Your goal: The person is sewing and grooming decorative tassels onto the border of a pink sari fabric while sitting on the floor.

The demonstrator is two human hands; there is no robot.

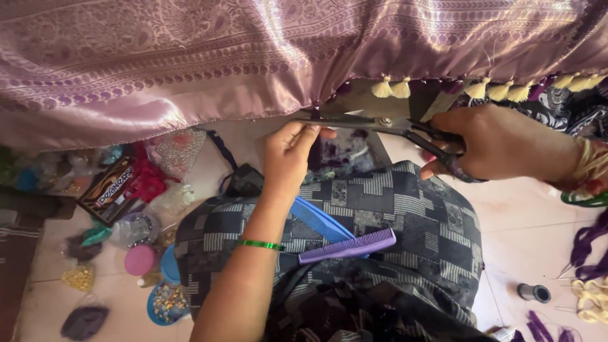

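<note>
The scissors (380, 121) lie level under the mauve fabric (190, 57) edge, blades just past the left hand (288, 155) fingertips. Right hand (500, 142) fingers are clamped through the handles; left fingers pinch the fabric edge. Yellow tassels (391, 88) hang just above the blades; two combs (342, 237) rest on the lap below the left wrist.

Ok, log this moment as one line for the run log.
left hand: steadies scissors near blades | right hand: grips scissors handles | blades at mauve cloth edge, near yellow tassels | combs on lap
</note>
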